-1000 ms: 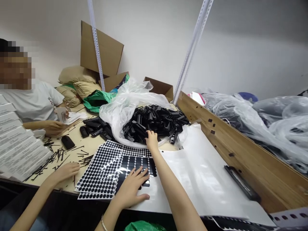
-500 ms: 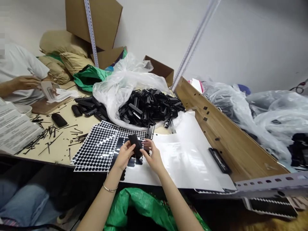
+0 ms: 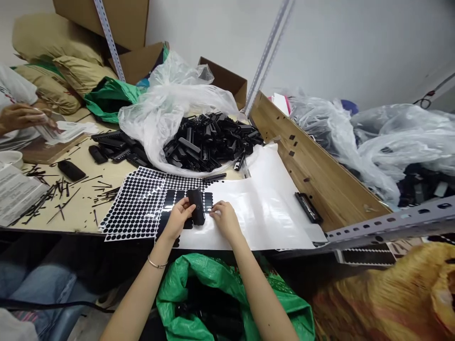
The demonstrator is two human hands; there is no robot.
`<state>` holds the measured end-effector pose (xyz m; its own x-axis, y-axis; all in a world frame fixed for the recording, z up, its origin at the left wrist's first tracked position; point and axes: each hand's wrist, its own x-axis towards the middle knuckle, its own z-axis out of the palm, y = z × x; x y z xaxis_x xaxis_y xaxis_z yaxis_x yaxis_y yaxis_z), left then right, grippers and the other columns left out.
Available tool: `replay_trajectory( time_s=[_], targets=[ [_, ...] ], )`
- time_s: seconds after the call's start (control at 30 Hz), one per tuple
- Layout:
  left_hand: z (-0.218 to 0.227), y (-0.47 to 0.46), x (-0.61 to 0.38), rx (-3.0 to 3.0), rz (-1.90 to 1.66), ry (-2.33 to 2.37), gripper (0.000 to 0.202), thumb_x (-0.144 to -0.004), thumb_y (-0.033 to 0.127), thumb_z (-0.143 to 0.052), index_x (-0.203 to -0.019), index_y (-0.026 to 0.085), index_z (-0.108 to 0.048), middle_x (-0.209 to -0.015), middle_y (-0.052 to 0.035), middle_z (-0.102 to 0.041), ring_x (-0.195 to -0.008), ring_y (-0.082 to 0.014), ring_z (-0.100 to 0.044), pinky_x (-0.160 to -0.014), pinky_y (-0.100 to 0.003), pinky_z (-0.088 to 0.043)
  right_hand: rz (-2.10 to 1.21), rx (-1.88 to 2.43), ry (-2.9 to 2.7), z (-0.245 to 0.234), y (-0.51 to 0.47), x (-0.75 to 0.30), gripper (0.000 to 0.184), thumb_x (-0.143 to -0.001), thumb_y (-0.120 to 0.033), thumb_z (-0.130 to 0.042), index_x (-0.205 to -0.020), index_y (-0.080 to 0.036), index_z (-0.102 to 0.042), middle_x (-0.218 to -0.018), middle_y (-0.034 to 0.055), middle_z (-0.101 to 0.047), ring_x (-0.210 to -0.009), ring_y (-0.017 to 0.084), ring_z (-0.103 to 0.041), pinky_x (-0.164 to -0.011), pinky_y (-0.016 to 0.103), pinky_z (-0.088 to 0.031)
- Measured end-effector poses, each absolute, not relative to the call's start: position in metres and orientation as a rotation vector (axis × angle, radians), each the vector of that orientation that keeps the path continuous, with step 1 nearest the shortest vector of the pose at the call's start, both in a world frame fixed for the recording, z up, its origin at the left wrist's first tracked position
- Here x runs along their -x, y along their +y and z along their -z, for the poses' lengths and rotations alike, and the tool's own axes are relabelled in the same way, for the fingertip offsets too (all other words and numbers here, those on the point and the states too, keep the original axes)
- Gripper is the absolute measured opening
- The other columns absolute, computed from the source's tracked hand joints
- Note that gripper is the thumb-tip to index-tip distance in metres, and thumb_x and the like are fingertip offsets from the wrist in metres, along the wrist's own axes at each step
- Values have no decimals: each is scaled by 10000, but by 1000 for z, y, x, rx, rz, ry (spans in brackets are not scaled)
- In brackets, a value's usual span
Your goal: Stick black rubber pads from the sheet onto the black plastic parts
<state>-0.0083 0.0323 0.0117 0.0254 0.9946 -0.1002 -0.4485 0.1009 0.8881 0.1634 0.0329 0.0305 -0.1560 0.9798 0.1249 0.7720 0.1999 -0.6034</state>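
A black oblong plastic case (image 3: 196, 207) is held nearly upright by my left hand (image 3: 179, 215), fingers and thumb closed on its left side. To the right of the case, my right hand (image 3: 223, 219) hovers low over a white sheet with its fingertips pinched together. Whatever may be between them is too small to make out. Underneath lie sheets of black round stickers (image 3: 137, 201), and larger black oblong stickers (image 3: 170, 196) show behind the case. Just beyond the stickers rests a slim black plastic piece (image 3: 214, 177).
A heap of black plastic parts (image 3: 209, 142) spills from a clear plastic bag (image 3: 156, 113). A wooden board (image 3: 320, 175) borders the right side. Below the table edge hangs a green sack (image 3: 199, 270) holding black parts. At left, a co-worker's hand (image 3: 21, 116) handles white pieces.
My right hand has moved away from the case and closed into a pinch. The case has been turned more upright in my left hand. The slim black piece now lies flat. The view has shifted.
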Motion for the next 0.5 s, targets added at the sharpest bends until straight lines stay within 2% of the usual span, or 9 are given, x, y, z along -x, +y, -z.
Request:
replay_trajectory(
  time_s=[0.07, 0.2, 0.27, 0.4, 0.5],
  targets=[
    [-12, 31, 9, -787, -1315, 910, 429, -607, 428, -801, -890, 170, -609, -843, -24, -673, -751, -128, -640, -641, -214, -512, -583, 1625, -1925, -30, 35, -168, 89, -789, -125, -646, -819, -187, -702, -943, 63, -685, -920, 209, -610, -841, 351, -493],
    [-12, 29, 10, -766, -1305, 888, 417, -615, 424, -798, -886, 164, -616, -825, -21, -665, -703, -117, -628, -601, -206, -496, -620, 1683, -1849, -37, 62, -173, 178, -848, -216, -614, -991, -178, -713, -1033, 83, -696, -780, 165, -648, -808, 324, -512],
    [-11, 29, 10, -768, -1301, 868, 398, -624, 412, -799, -879, 164, -621, -815, -18, -663, -699, -111, -625, -607, -203, -497, -569, 1768, -1864, -44, 85, -170, 168, -861, -213, -597, -962, -183, -728, -1072, 87, -691, -810, 172, -657, -825, 324, -501],
    [-10, 30, 9, -767, -1301, 863, 376, -638, 405, -796, -876, 167, -627, -800, -14, -666, -707, -112, -626, -622, -202, -504, -482, 1888, -1809, -49, 125, -154, 136, -831, -160, -607, -877, -165, -735, -1114, 110, -667, -1003, 237, -630, -805, 329, -481],
    [-10, 31, 8, -772, -1303, 884, 395, -620, 414, -804, -871, 166, -627, -811, -22, -675, -700, -114, -625, -618, -205, -504, -481, 1902, -1754, -44, 139, -146, 135, -833, -168, -593, -797, -160, -722, -1061, 107, -673, -990, 230, -623, -797, 320, -468]
  ],
)
